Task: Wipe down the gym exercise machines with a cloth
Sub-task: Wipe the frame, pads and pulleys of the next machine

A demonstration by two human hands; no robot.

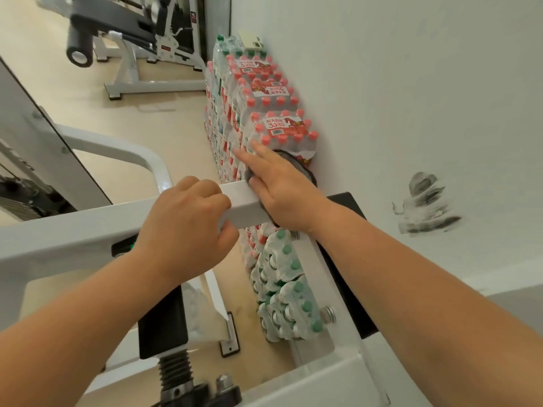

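Scanning from the left edge, I see the grey side panel of the machine and a curved white tube bending down toward the square white bar that crosses the middle of the view. At the top left, a second machine with black pads stands on the beige floor. The left hand is wrapped around the bar and grips it, fingers curled over its top and thumb underneath. Below that forearm, a black block sits above a ribbed dark shaft.

Just right of the left hand, with a short stretch of bare bar between the 2, the right hand lies flat with straight fingers, pressing a dark grey cloth against the bar's end. I can see the cloth only at its edges around the palm.

Behind both hands, shrink-wrapped packs of red-capped bottles are stacked against the wall, with green-capped packs lower down. A phone lies on top of the farthest pack. On the right, the white wall carries a black scuff mark.
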